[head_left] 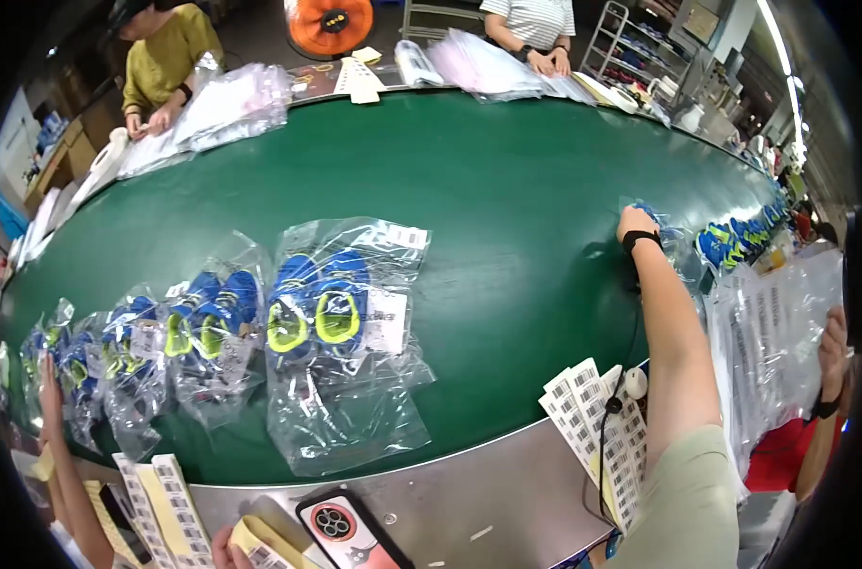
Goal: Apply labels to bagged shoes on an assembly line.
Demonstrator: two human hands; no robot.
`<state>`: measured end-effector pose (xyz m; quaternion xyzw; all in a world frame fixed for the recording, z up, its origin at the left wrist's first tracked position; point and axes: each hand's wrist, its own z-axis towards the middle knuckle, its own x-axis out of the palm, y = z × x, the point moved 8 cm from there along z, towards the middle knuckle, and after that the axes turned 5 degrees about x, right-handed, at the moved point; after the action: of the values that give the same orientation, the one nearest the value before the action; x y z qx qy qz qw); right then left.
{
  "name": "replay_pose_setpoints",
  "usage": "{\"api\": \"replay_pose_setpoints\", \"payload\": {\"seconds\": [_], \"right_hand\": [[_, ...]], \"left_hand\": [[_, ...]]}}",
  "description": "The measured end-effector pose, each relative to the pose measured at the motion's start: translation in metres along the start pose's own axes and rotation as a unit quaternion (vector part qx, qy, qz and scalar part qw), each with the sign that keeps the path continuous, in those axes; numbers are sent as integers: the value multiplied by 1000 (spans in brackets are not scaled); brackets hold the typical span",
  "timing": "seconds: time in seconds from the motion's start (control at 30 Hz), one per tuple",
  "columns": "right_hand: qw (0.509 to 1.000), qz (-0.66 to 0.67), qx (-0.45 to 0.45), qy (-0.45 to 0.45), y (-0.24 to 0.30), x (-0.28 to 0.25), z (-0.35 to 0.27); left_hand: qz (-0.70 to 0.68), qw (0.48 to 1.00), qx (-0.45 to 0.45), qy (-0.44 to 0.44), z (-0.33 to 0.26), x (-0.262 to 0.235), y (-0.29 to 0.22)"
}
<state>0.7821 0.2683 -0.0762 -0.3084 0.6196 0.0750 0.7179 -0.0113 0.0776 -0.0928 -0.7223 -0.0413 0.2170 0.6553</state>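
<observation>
My right hand [637, 224] reaches far out over the right side of the green belt [507, 190]. Its fingers are closed on a clear plastic bag [676, 248] with something blue inside, partly hidden by the hand. At the bottom edge, the fingertips of my left hand [230, 550] pinch a yellow-backed strip of labels [265, 542]; the rest of that hand is out of the picture. In front of me on the belt lies a bagged pair of blue shoes [341, 275] with lime-green linings. A white label [386, 321] shows on that bag.
More bagged shoes [213, 308] line the belt leftward, where a co-worker's hand [49, 391] reaches in. Unbagged shoes [732, 245] lie at right, near another person's plastic bags [772, 332]. A phone [350, 531] and label sheets [602, 431] rest on the metal ledge [488, 503].
</observation>
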Motion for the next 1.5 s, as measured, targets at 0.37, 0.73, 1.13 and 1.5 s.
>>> {"api": "replay_pose_setpoints", "payload": {"seconds": [0.37,0.73,1.13,1.5], "right_hand": [[637,469,-584,182,159,-184,-388],[462,518,-639,332,127,-112,-581],[440,647,-570,253,105,-110,-540],[490,624,-597,117,85,-108,-546]], "left_hand": [[-161,984,17,-69,-3,-6,6],[-284,957,-43,38,-53,36,-58],[-102,982,66,144,-66,77,-69],[-159,967,-9,202,-78,92,-79]]}}
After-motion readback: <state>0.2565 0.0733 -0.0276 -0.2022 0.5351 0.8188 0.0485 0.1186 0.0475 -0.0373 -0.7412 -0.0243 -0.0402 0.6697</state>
